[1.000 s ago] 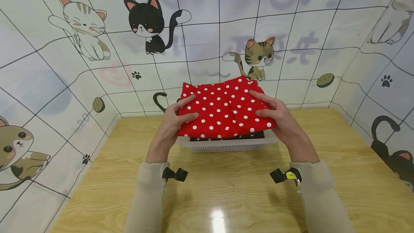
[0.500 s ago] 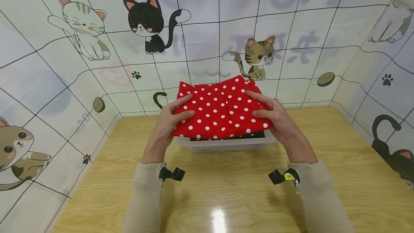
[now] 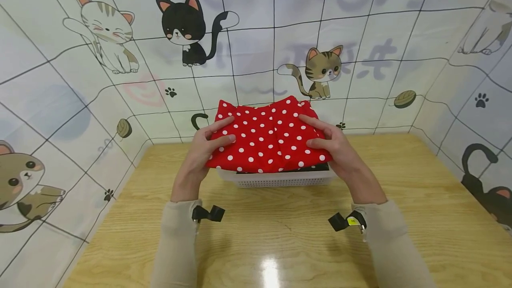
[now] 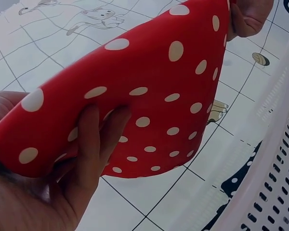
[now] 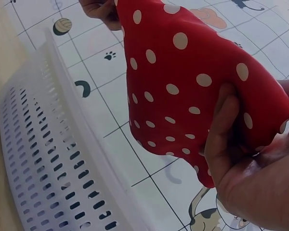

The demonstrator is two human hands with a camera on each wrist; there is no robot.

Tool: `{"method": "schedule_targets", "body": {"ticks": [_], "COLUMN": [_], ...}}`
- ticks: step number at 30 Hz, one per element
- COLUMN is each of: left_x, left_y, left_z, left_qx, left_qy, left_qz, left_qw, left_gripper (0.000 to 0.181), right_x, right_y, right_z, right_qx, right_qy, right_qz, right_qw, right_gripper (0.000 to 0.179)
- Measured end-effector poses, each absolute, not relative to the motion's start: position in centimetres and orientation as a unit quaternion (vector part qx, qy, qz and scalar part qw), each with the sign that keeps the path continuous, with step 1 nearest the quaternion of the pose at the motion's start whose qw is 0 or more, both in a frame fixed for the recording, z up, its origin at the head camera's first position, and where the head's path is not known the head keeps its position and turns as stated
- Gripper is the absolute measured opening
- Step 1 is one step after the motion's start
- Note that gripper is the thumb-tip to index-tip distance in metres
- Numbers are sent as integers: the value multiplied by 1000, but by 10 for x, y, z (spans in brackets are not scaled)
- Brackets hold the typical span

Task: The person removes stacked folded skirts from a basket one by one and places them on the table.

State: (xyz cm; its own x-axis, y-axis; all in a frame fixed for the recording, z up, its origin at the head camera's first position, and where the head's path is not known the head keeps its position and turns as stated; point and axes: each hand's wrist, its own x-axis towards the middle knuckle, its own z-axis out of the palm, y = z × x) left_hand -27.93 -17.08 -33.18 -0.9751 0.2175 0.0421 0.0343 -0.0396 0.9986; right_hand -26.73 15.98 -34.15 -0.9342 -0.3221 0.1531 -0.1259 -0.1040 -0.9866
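A red cloth with white polka dots [image 3: 264, 139] is stretched between both hands, folded, above a white perforated basket [image 3: 284, 180]. My left hand [image 3: 204, 148] grips its left side, thumb and forefinger over the front; in the left wrist view more fingers [image 4: 90, 144] press its other face. On the right side, my right hand [image 3: 334, 146] pinches the cloth the same way, as the right wrist view shows with fingers [image 5: 221, 130] against the far face. Inside the basket lies a black cloth with white dots [image 4: 241, 175], mostly hidden behind the red one.
The basket rests on a light wooden table [image 3: 280, 234] near its back edge. Behind and at both sides stands a pale wall covering [image 3: 256, 48] with grid lines and cartoon cats.
Both hands have shifted a little to the left with the red polka-dot cloth, still gripping it. The basket has stayed in place.
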Motion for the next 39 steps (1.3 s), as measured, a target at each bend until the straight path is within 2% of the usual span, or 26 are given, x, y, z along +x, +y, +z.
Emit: {"method": "schedule_targets", "body": {"ticks": [8, 18, 24, 32, 39], "left_x": [-278, -278, -276, -274, -273], "left_y": [-184, -196, -210, -245, -294], "left_z": [-331, -335, -339, -337, -338], "left_qx": [86, 78, 103, 120, 121], "left_qy": [690, 709, 712, 727, 765], "left_qz": [716, 695, 688, 668, 625], "left_qw": [60, 88, 93, 105, 93], "left_gripper": [56, 58, 61, 66, 68], "right_x": [-267, -265, -265, -264, -274], "right_y": [149, 136, 124, 103, 65], "right_z": [-344, -351, -352, -357, -357], "right_qx": [-169, -161, -163, -206, -228], "right_qy": [666, 668, 674, 692, 698], "right_qz": [-722, -722, -716, -682, -663], "right_qw": [80, 78, 82, 121, 147], "right_gripper": [69, 72, 73, 77, 79]}}
